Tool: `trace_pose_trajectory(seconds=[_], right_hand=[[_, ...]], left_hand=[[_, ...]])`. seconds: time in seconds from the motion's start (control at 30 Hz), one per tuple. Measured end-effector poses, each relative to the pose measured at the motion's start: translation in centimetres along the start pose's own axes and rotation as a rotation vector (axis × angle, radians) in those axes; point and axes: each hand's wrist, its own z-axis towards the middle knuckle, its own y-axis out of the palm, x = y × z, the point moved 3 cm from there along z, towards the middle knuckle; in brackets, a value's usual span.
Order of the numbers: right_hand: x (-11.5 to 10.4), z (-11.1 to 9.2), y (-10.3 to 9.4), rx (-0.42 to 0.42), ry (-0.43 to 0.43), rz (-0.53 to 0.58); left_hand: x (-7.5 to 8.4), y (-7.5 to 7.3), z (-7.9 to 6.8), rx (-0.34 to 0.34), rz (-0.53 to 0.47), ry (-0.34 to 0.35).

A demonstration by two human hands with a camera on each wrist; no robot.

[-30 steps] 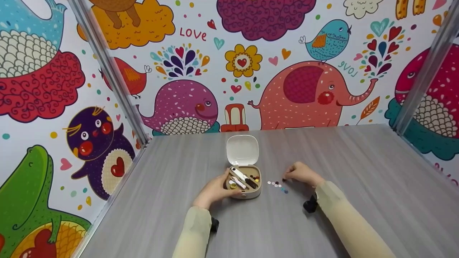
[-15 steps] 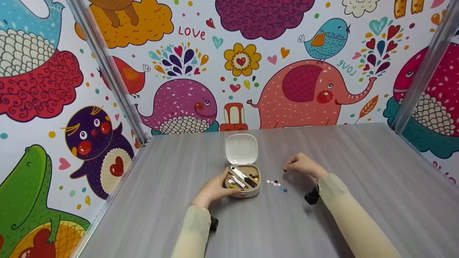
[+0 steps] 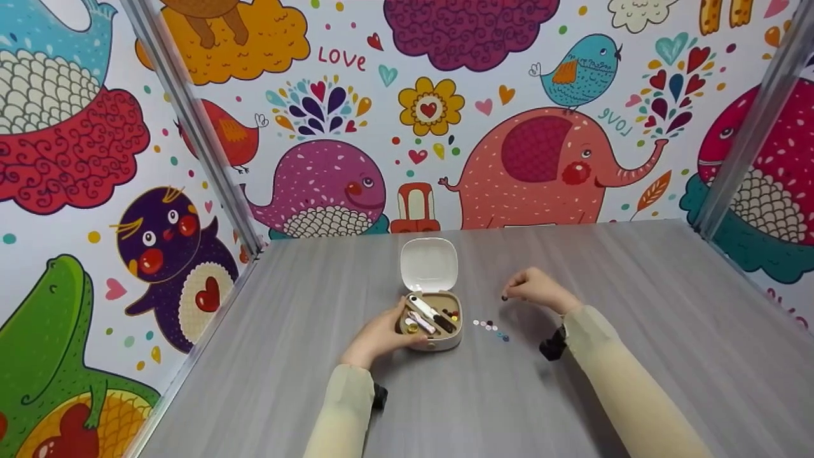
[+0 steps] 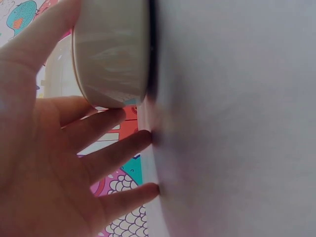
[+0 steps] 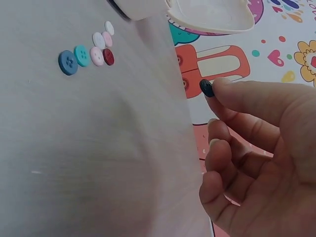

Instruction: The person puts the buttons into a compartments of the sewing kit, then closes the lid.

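Observation:
A small cream sewing box (image 3: 443, 344) stands on the table with its white lid (image 3: 429, 264) raised. My left hand (image 3: 378, 337) holds its left front corner between thumb and fingers; in the left wrist view the other fingers (image 4: 116, 153) spread toward the tabletop. Inside the box lie a white tool with a dark end (image 3: 422, 306), a smaller pale tool and small coloured buttons. To the right, my right hand (image 3: 540, 292) pinches a dark button (image 5: 206, 88) between thumb and index finger, raised above the table.
Between box and right hand lies a cluster of several buttons: a blue button (image 5: 68, 62), a turquoise button (image 5: 82, 56), a dark red button (image 5: 108, 57) and pale ones. The grey table (image 3: 305, 286) meets cartoon-printed walls (image 3: 356, 114) at the back and sides.
My right hand has lifted from the table beside the loose buttons and moved slightly away from me with the dark button. The left hand stays on the box.

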Motion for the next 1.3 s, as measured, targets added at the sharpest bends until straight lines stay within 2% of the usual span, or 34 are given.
trace_pose_trajectory(seconds=[0.27, 0.7, 1.1, 1.3], right_hand=[[0.0, 0.4, 1.0, -0.019, -0.008, 0.011], [-1.2, 1.2, 3.1, -0.028, -0.097, 0.014], [-2.4, 1.9, 4.2, 0.017, -0.073, 0.042], [-2.6, 2.3, 5.0, 0.025, -0.107, 0.074]], left_hand=[[0.0, 0.0, 0.1, 0.005, 0.018, 0.005], [0.1, 0.0, 0.1, 0.0, 0.031, 0.012], [-0.1, 0.0, 0.0, 0.007, 0.005, 0.007], [-0.1, 0.1, 0.0, 0.007, -0.01, -0.011]])
